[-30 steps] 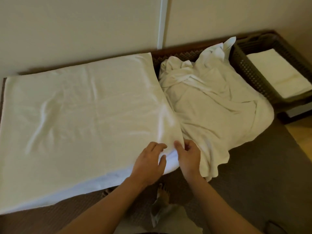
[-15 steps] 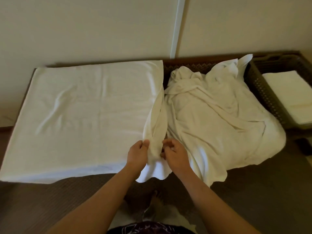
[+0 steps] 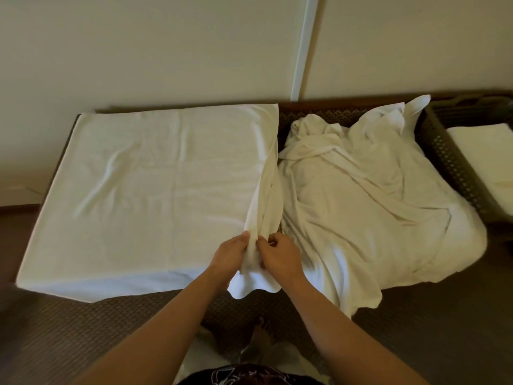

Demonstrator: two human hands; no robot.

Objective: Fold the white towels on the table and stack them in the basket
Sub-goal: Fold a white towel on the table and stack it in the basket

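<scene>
Tabletop: both hands' grip (image 3: 251,252) pinching towel (image 3: 155,173) corner.

A pale wall (image 3: 166,45) rises behind, split by a white vertical strip (image 3: 304,48). Dark patterned carpet (image 3: 83,329) covers the floor, where a bare foot (image 3: 261,333) shows.

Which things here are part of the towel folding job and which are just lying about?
Part of the job:
spread towel, its corner pinched by left hand and right hand
towel heap
basket
folded towel in the basket
table

Just lying about:
wall strip
floor mat
</scene>
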